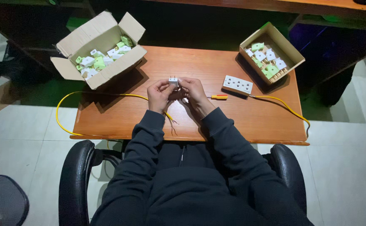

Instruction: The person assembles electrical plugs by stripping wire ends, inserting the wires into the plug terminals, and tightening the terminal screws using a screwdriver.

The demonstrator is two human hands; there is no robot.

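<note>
A small white plug (173,81) with metal pins pointing away from me is held between both hands above the middle of the wooden table (241,119). My left hand (158,96) grips it from the left and my right hand (195,93) from the right, fingers closed around it. A yellow cable (107,94) runs from the left under my left hand, its bare wire ends (173,125) hanging near the table's front edge. A screwdriver with an orange-yellow handle (219,97) lies just right of my right hand.
An open cardboard box (101,52) of white and green plugs sits at the back left; a smaller box (272,52) of plugs at the back right. A white socket strip (237,85) with a yellow cable (287,109) lies right of centre. Black chair armrests (76,167) flank me.
</note>
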